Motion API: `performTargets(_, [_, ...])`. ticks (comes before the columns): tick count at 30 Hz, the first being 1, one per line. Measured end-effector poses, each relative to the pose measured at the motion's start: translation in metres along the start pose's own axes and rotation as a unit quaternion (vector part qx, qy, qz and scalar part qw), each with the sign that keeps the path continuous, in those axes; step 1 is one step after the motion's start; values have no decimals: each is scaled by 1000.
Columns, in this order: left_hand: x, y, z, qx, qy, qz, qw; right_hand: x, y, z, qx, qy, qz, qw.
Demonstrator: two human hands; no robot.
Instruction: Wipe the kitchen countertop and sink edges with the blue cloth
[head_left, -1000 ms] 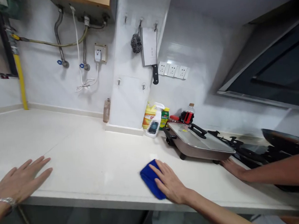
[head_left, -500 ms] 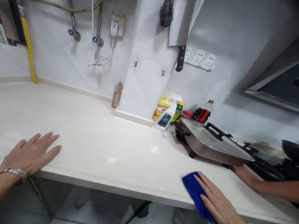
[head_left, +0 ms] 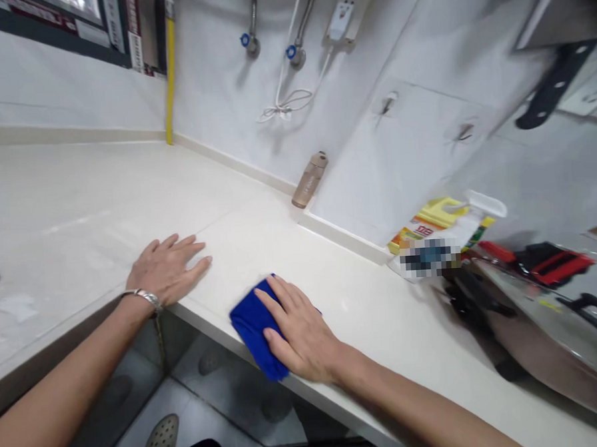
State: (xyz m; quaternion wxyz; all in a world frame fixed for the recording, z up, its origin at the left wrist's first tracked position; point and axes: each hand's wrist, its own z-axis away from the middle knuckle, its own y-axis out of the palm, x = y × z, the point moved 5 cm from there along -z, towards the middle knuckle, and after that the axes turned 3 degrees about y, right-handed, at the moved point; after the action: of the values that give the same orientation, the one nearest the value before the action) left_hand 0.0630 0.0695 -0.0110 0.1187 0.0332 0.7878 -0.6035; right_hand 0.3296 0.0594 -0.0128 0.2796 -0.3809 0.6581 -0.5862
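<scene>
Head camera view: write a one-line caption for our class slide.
Right hand pressed flat over a blue cloth on a white countertop, left hand resting nearby.

Both arms are bare and reaching forward, forearms angling in toward each other. Left hand is palm down, fingers fanned a little, left thumb sticking out toward the other hand. Right hand is palm down too, fingers fairly straight and closer together, right thumb well off to the side. Hands are near each other, not touching.
</scene>
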Motion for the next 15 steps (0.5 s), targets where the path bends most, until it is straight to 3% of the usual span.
performTargets(4, [5, 1, 2, -1, 1, 15, 1000, 27, 9, -96, 9, -5, -23, 1000])
performTargets(7, [6, 0, 3, 5, -3, 11, 1000, 30, 14, -137, -5, 38, -34, 999])
performTargets(11, [5, -3, 3, 26, 8, -7, 1000, 7, 14, -136, -25, 21, -42, 999])
performTargets(13, [6, -2, 3, 39, 11, -15, 999, -26, 11, -117, -26, 42, -27, 998])
performTargets(15, [10, -2, 2, 44, 7, -15, 999, -71, 5, -87, -25, 116, 2, 993])
